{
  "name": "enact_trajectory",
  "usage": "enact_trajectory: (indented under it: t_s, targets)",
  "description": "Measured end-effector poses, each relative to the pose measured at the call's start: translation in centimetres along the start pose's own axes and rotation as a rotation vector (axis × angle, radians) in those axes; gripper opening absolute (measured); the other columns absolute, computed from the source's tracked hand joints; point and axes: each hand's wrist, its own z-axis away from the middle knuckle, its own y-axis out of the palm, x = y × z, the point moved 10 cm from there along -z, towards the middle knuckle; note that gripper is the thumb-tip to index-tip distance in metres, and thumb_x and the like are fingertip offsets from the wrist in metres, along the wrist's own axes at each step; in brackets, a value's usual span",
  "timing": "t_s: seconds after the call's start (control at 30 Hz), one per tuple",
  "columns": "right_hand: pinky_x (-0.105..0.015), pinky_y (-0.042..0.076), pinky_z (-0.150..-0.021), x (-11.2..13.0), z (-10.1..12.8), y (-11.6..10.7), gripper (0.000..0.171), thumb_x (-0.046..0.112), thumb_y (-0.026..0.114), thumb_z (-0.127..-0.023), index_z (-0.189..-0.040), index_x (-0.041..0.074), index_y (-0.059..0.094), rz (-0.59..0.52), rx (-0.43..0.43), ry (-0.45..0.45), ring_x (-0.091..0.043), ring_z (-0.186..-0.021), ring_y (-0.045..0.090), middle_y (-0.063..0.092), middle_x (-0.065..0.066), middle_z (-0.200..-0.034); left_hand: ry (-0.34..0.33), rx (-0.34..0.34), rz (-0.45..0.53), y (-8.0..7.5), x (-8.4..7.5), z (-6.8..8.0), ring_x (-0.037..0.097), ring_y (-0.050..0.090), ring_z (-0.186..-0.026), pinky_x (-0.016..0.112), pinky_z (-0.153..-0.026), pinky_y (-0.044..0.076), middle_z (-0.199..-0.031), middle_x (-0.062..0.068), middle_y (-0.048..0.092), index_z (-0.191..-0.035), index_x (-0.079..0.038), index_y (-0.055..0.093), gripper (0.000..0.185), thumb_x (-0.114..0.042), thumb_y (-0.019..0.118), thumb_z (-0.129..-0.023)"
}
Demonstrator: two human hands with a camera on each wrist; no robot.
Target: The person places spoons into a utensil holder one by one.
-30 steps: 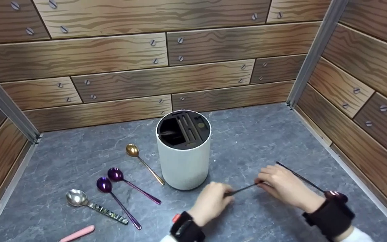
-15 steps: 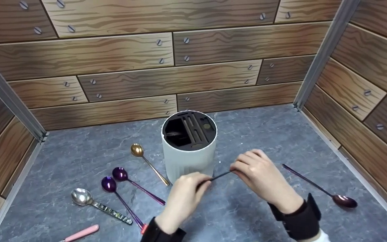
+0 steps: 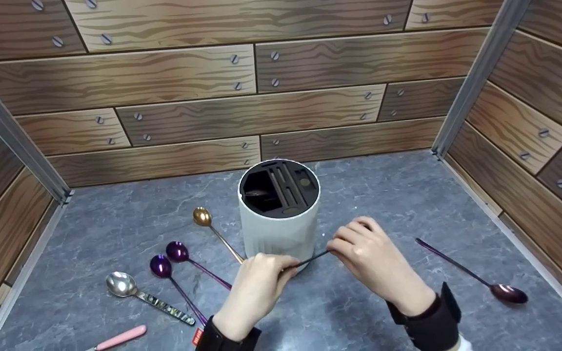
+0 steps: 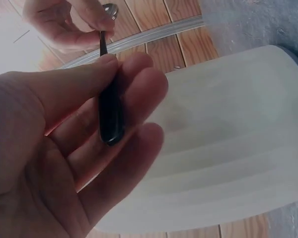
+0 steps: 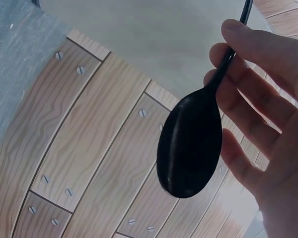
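Note:
Both hands hold one dark spoon (image 5: 191,144) between them, in front of the white utensil holder (image 3: 278,234). My left hand (image 3: 259,287) pinches the handle's end, whose dark tip (image 4: 111,119) pokes out past the thumb in the left wrist view. Near the bowl, my right hand (image 3: 366,258) pinches the neck between thumb and fingers. The dark bowl hangs beyond those fingers in the right wrist view and is hidden behind the hand in the head view. Slots and one large opening show in the holder's black top (image 3: 291,195).
Left of the holder lie a gold spoon (image 3: 203,217), two purple spoons (image 3: 177,251), a silver spoon with a patterned handle (image 3: 164,308) and a pink-handled utensil (image 3: 122,336). Another dark reddish spoon (image 3: 508,293) lies at the right. Wood-print walls (image 3: 188,73) enclose the grey table (image 3: 378,180).
Both hands have moved left with the spoon, closer to the holder's front. The reddish spoon at the right, partly behind the right wrist earlier, now shows whole.

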Motion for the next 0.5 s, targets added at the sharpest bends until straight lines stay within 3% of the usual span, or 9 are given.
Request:
enact_trajectory:
  t_s: [0.33,0.5]
  targets:
    - [-0.047,0.056,-0.098,0.0,-0.1,-0.6,0.019,0.007,0.089,-0.077,-0.091,0.015,0.079,0.032,-0.042,0.007,-0.015,-0.090,0.070,0.075,0.004,-0.091,-0.015,-0.038,0.054,0.0,0.3,-0.1,0.013,0.076,-0.077,0.031,-0.066,0.058,-0.088,-0.006,0.082,-0.102,-0.019,0.083,0.011,-0.017,0.075,-0.095]
    - [-0.051,0.051,-0.110,-0.5,-0.3,-1.9,0.027,0.009,0.088,-0.075,-0.101,0.014,0.080,0.004,-0.141,0.051,-0.023,-0.101,0.072,0.079,-0.003,-0.106,-0.003,-0.089,0.100,-0.2,0.4,-0.3,0.011,0.076,-0.075,0.030,-0.067,0.059,-0.086,-0.006,0.082,-0.103,-0.017,0.082,0.011,-0.017,0.073,-0.096]
